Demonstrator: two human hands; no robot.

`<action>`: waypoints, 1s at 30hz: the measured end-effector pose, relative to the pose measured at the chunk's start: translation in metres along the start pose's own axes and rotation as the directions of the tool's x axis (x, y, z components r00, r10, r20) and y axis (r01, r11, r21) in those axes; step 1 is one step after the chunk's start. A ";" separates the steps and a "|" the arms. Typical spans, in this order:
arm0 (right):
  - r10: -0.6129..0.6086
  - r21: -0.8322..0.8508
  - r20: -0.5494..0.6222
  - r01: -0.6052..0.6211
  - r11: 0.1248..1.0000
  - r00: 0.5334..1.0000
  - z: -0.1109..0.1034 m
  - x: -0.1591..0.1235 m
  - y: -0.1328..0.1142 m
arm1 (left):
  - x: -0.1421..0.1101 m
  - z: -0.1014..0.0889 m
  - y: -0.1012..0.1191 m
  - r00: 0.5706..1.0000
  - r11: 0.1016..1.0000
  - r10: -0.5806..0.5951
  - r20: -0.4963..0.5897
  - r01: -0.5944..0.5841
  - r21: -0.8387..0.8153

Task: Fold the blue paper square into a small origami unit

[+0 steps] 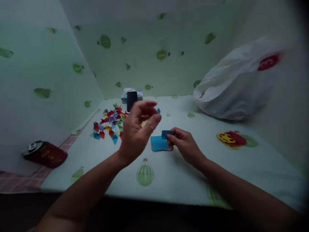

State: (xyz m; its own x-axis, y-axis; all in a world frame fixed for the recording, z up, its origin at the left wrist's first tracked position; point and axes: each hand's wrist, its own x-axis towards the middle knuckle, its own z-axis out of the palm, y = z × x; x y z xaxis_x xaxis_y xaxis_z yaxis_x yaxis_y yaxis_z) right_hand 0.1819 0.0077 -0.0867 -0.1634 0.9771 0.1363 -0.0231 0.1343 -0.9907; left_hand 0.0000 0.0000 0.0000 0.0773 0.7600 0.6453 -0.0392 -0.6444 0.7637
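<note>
I am sitting in a corner where pale green walls [145,48] with a leaf print are meeting, and the same printed covering is lying over the table [183,180] in front of me. The biggest thing here is a white plastic bag [238,83] with a red mark, which is leaning at the far right side against the wall. On the left edge of the table a dark red tin [45,154] is lying on its side. Further back, a heap of small folded paper pieces [111,122] in many colours is spreading over the surface, and behind it a black phone [131,100] is standing upright. On the right, well apart from my hands, some red and yellow paper shapes [231,138] are resting. My left hand [138,132] is hovering raised above the table, its fingers curled loosely with thumb and forefinger close together, but I cannot tell if anything is between them. My right hand [184,145] is lying low on the table and pinching a small dark blue paper piece [166,134] with thumb and fingertips, just beside a light blue paper sheet [158,143] that is lying flat near the middle.
</note>
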 end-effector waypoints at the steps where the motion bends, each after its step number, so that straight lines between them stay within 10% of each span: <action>1: -0.010 0.004 0.012 0.010 1.000 1.000 0.001 -0.001 -0.002 | -0.003 0.000 -0.016 0.992 0.991 -0.122 0.030 0.120 0.066; 7: -0.037 -0.093 0.058 0.042 0.995 0.998 0.009 -0.004 -0.015 | -0.026 -0.003 -0.064 0.861 0.891 -0.442 0.252 0.390 0.231; 17: 0.078 -0.074 0.068 -0.073 0.995 0.995 0.008 0.003 -0.035 | -0.032 -0.010 -0.084 0.858 0.856 -0.512 0.025 0.513 -0.071; 30: 0.011 -0.142 0.052 -0.003 0.990 0.999 0.010 0.019 -0.008 | -0.038 -0.007 -0.091 0.796 0.790 -0.590 0.134 0.604 -0.108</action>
State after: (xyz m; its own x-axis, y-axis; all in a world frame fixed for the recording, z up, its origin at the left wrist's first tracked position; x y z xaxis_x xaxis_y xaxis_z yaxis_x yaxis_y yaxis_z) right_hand 0.1689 0.0234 -0.0758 -0.2151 0.9685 0.1257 0.1177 0.1535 -0.9811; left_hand -0.0060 0.0308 -0.0936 0.2185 0.9740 0.0601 -0.0917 -0.0408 0.9950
